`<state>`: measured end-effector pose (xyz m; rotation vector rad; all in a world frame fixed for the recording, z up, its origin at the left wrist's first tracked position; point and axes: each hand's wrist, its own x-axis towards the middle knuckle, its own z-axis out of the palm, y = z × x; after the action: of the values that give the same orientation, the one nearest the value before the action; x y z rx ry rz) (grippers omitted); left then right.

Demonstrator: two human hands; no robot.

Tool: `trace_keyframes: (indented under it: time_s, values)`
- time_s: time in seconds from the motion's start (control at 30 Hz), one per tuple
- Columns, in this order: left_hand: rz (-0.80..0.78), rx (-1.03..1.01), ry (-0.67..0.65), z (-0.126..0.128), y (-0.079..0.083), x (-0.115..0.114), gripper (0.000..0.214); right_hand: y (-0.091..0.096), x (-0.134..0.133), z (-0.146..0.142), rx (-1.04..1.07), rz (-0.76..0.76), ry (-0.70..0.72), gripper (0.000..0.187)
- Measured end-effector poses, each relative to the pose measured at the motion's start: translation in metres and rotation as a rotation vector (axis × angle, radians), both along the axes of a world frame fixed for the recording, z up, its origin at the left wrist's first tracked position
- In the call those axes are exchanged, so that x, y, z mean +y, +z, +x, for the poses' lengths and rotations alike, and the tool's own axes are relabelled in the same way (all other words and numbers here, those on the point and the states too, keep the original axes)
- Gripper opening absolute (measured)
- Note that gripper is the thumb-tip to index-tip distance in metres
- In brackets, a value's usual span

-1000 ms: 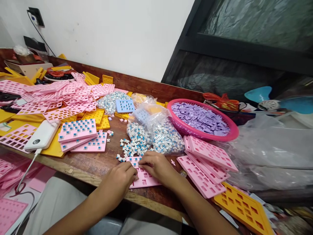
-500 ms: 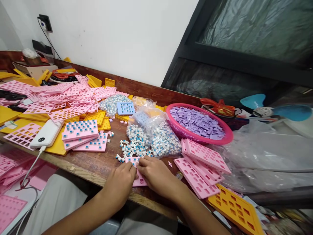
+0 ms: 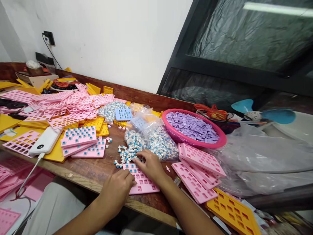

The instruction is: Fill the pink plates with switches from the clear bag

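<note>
Spanning the frame from left to right, the dark reddish-brown wooden table [image 3: 95, 168] carries all the work. Right of centre lies the round, bright pink plastic basket [image 3: 223, 138], filled with flat lilac pieces [image 3: 192, 128]. Left of it, at mid-frame, slumps the clear plastic bag [image 3: 162, 145] of white-and-blue switches. Below centre, near the table's front edge, is the pale pink rectangular plate with square openings [image 3: 144, 187]. It lies flat, openings upward; its longer visible side runs roughly left to right, the near edge rising slightly rightward, while the right hand and forearm hide part of its far right. The left hand [image 3: 119, 184] rests fingertips on the plate's left side, fingers bent; whether they pinch anything cannot be told. The right hand [image 3: 149, 164] reaches over the far edge, thumb and forefinger parted, beside the small loose blue-topped white switches [image 3: 127, 153]. Similar switches [image 3: 130, 170] sit in the plate's upper-left openings.
</note>
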<state>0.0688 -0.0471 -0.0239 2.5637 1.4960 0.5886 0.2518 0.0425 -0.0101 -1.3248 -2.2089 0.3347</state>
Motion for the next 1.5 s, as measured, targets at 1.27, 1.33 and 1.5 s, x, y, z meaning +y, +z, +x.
trace_keyframes:
  time_s: [1.27,1.33,1.5]
  values:
    - [-0.135,-0.31,-0.003,-0.076,0.002,0.051,0.026,0.04,0.008,0.052,-0.076,-0.392,0.118,0.003]
    - [-0.131,-0.288,0.026,-0.076,0.001,0.052,0.026,0.038,0.008,0.053,-0.08,-0.39,0.112,0.005]
    - [-0.097,-0.261,0.036,-0.073,0.01,0.044,0.025,0.033,0.01,0.053,-0.129,-0.306,0.125,0.005]
